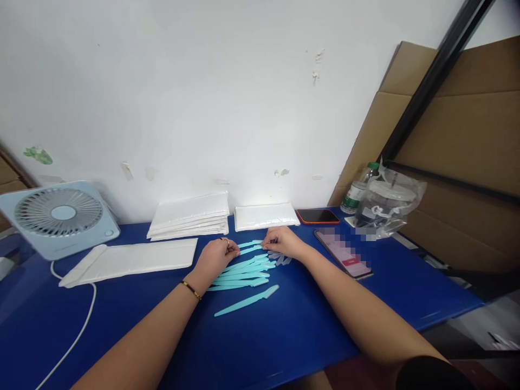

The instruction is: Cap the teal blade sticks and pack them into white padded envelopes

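Note:
Several turquoise eyebrow razors (244,274) lie in a loose row on the blue table, handles toward the left. One more eyebrow razor (246,301) lies apart, nearer to me. My left hand (217,254) pinches the handle end of an eyebrow razor (251,249) at the far side of the row. At that razor's blade end, my right hand (282,242) has its thumb and fingertips closed; whether a small cap is between them is hidden. Just below the right hand, several small clear caps (283,260) are scattered beside the blades.
White packets (189,214) are stacked at the wall, with a flatter pile (266,215) beside them. A single white packet (142,260) and a fan (60,216) are at left. Two phones (319,216), a bottle (359,189) and a bagged container (388,203) stand or lie at right.

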Demonstrator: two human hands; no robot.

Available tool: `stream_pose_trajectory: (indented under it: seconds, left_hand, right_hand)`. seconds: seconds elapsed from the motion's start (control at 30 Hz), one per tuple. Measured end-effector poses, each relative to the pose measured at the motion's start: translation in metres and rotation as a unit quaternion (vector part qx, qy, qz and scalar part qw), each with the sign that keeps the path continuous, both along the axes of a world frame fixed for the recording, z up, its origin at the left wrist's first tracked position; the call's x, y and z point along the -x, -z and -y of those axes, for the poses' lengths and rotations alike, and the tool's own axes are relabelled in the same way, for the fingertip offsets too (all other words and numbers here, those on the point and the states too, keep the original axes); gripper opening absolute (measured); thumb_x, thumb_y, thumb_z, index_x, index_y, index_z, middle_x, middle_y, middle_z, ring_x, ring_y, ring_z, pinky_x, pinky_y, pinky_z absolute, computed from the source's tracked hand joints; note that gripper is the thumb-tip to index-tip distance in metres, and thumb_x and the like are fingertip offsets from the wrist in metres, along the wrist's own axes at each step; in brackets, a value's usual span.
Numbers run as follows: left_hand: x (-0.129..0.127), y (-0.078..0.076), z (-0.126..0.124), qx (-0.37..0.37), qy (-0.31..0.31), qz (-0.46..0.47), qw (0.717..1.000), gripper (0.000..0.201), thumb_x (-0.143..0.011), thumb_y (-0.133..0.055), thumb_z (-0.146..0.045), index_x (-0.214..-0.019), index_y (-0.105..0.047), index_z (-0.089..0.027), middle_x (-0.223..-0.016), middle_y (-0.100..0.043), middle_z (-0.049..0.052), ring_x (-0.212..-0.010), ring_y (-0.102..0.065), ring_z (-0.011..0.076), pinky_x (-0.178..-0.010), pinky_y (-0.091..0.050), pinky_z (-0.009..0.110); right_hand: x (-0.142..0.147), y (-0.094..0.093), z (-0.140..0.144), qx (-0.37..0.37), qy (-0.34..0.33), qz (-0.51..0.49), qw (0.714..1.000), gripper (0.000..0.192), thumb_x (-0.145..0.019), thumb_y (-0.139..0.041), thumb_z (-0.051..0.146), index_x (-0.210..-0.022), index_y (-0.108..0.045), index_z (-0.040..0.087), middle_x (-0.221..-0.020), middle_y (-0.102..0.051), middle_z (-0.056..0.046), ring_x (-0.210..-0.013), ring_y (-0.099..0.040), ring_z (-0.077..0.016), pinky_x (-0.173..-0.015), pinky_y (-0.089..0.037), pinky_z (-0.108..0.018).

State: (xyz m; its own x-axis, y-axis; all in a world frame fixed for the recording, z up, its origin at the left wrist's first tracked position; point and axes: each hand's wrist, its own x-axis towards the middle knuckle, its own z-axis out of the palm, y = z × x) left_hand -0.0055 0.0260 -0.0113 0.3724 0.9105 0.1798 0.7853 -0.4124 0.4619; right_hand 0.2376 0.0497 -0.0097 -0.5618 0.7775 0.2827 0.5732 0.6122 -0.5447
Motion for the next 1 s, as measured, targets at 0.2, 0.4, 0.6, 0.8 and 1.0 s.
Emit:
stream_pose_trajectory:
  seconds: [0.2, 0.4, 0.6, 0.8, 1.0]
  left_hand:
    - [0.001, -0.005, 0.003, -0.025, 0.002, -0.014, 1.000, 0.021, -0.080, -0.052, -0.036, -0.084, -0.067, -0.022, -0.083, -0.067, 0.002, -0.076, -0.058, 0.0172, -0.066, -0.041, 0.026]
    - [0.007, -0.021, 0.015, 0.051, 0.044, 0.013, 0.998, 0.025, -0.074, -0.055, -0.044, -0.080, -0.068, -0.023, -0.079, -0.066, 0.001, -0.072, -0.059, 0.0160, -0.062, -0.043, 0.024]
    - [0.005, -0.022, 0.018, 0.045, 0.048, -0.030, 0.997, 0.024, -0.076, -0.052, -0.040, -0.073, -0.068, -0.023, -0.073, -0.066, 0.001, -0.066, -0.059, 0.0156, -0.058, -0.040, 0.024]
    - [0.004, -0.017, 0.019, 0.053, 0.040, -0.046, 0.997, 0.022, -0.076, -0.052, -0.040, -0.072, -0.064, -0.021, -0.069, -0.066, 0.000, -0.065, -0.059, 0.0155, -0.055, -0.037, 0.024]
    - [0.000, -0.016, 0.018, -0.007, 0.035, -0.085, 0.996, 0.020, -0.080, -0.049, -0.032, -0.073, -0.064, -0.021, -0.074, -0.066, 0.002, -0.068, -0.059, 0.0161, -0.059, -0.036, 0.025]
  right_hand:
    - [-0.004, -0.009, 0.001, -0.020, -0.011, 0.003, 1.000, 0.012, -0.077, -0.064, 0.024, -0.081, -0.073, 0.019, -0.080, -0.067, -0.004, -0.073, -0.060, -0.0139, -0.068, -0.046, -0.024]
    - [-0.034, -0.021, 0.008, 0.070, -0.028, 0.014, 0.997, 0.014, -0.073, -0.066, 0.025, -0.083, -0.073, 0.019, -0.080, -0.066, -0.004, -0.069, -0.061, -0.0137, -0.062, -0.046, -0.023]
    - [-0.029, -0.015, 0.009, 0.065, -0.010, 0.033, 0.997, 0.013, -0.072, -0.065, 0.023, -0.081, -0.073, 0.019, -0.081, -0.067, -0.003, -0.069, -0.061, -0.0132, -0.061, -0.045, -0.022]
    - [-0.031, -0.014, 0.010, 0.072, 0.017, 0.025, 0.997, 0.012, -0.069, -0.065, 0.019, -0.079, -0.071, 0.017, -0.080, -0.069, -0.003, -0.067, -0.062, -0.0131, -0.058, -0.045, -0.021]
    - [-0.029, -0.015, 0.010, 0.075, 0.016, 0.030, 0.997, 0.011, -0.069, -0.067, 0.023, -0.077, -0.072, 0.017, -0.080, -0.070, -0.004, -0.068, -0.062, -0.0140, -0.059, -0.045, -0.022]
